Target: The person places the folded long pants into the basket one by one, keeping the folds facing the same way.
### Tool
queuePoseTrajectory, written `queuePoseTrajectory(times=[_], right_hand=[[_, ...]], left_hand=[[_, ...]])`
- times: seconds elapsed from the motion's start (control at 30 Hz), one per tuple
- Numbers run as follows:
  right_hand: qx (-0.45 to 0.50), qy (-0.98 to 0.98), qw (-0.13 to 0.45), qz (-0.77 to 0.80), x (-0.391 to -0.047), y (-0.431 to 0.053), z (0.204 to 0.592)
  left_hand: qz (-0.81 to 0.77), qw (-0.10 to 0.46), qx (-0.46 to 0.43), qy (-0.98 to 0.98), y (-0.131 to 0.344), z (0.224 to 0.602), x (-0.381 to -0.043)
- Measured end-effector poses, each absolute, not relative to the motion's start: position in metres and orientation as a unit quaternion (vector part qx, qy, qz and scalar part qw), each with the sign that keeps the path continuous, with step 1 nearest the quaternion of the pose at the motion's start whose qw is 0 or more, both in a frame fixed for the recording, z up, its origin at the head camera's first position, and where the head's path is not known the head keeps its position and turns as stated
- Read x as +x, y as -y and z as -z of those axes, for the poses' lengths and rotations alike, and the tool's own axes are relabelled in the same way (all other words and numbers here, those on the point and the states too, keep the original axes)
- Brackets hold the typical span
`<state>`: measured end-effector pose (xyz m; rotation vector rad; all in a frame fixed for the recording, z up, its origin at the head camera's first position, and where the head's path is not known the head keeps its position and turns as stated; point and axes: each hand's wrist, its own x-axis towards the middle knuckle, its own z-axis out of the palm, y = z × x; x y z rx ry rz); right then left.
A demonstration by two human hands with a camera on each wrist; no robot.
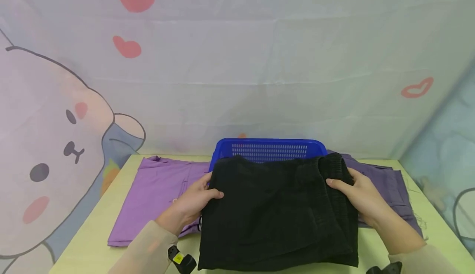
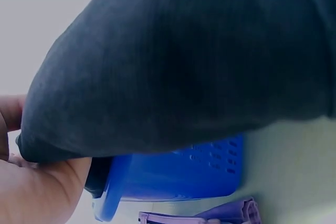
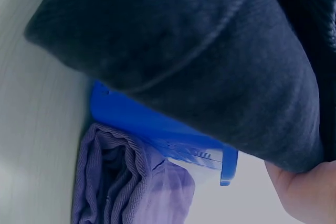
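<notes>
A pair of folded black pants is held up between both hands, with a gathered waistband along the right side. My left hand pinches the left edge, thumb on the near face and fingers behind. On the opposite edge, near the waistband, my right hand grips the cloth the same way. Behind the pants stands a blue plastic basket, its lower part covered by them in the head view. In both wrist views the cloth hangs large in front of the basket wall.
Folded light purple clothing lies on the pale yellow table left of the basket. To the right is a folded dark purple garment, rolled thick at its edge in the right wrist view. A printed cloth backdrop hangs behind the table.
</notes>
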<state>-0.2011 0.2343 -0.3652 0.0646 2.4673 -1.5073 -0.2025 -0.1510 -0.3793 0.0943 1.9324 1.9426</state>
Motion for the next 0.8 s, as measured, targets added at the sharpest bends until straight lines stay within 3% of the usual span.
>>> queuePoseTrajectory(times=[0.8], right_hand=[[0.015,-0.808,0.12,0.577,-0.2053,-0.2305,0.3591]], left_hand=[[-0.698,0.169,0.052,-0.693,0.1485,0.3755,-0.2047]])
